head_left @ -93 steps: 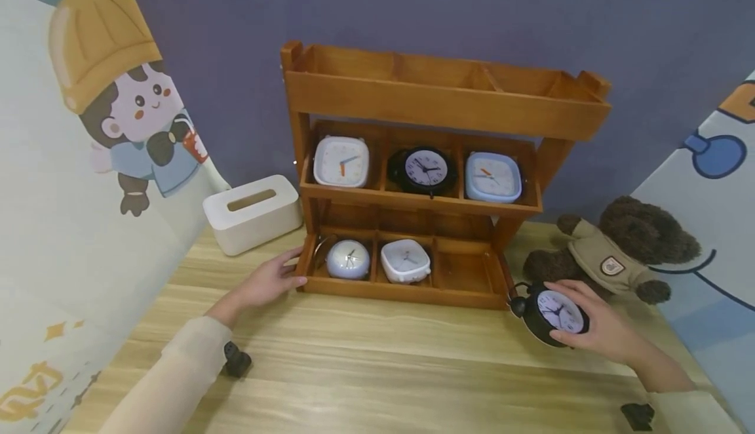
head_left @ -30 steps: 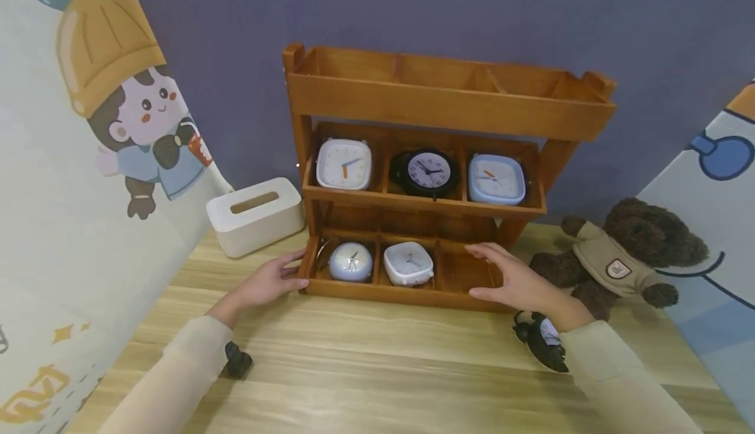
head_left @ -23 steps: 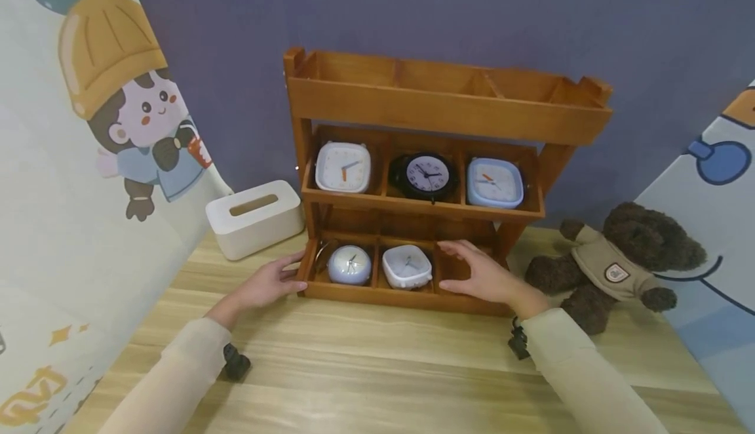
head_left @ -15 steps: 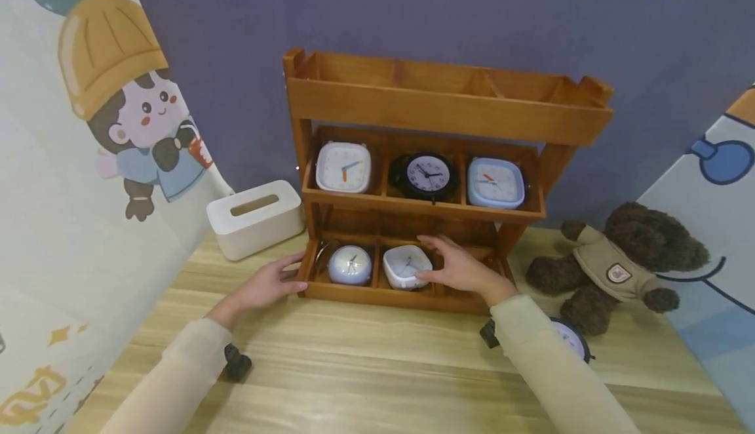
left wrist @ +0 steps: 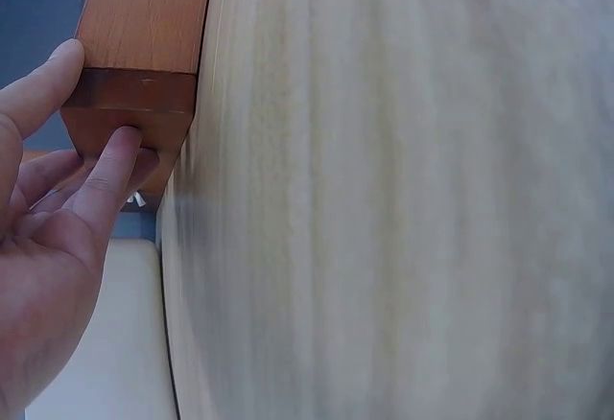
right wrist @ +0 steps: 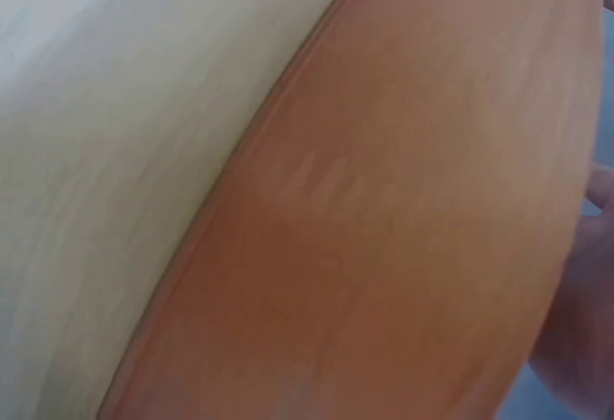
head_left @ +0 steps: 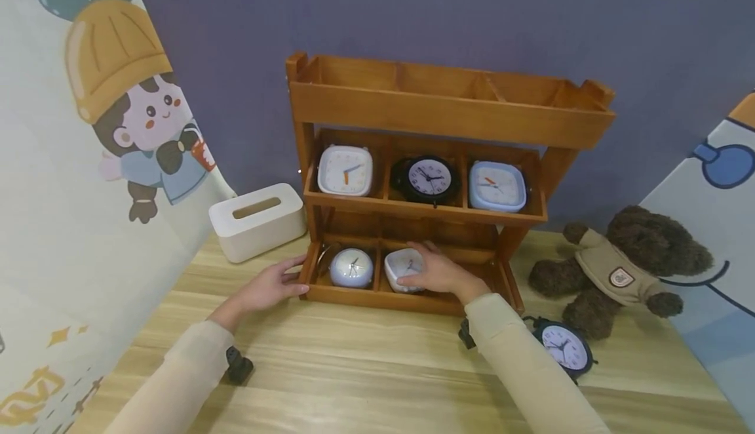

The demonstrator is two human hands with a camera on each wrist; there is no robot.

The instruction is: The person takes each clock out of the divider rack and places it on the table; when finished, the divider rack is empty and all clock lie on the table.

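Right hand point(head_left: 435, 271) on a white alarm clock point(head_left: 400, 266), left hand point(head_left: 264, 288) at a wooden rack point(head_left: 448, 114).
Head view: the right thumb and fingers, parted across the clock, hold it in the lowest tier's middle compartment, beside a round lilac clock point(head_left: 350, 268); a round black alarm clock point(head_left: 564, 347) rests on the table point(head_left: 354, 362) near a teddy bear point(head_left: 613, 270). Left wrist view: the left fingers, loosely spread, touch the rack's end without closing round it. Right wrist view: wood fills much of the frame, the hand barely showing at the edge.
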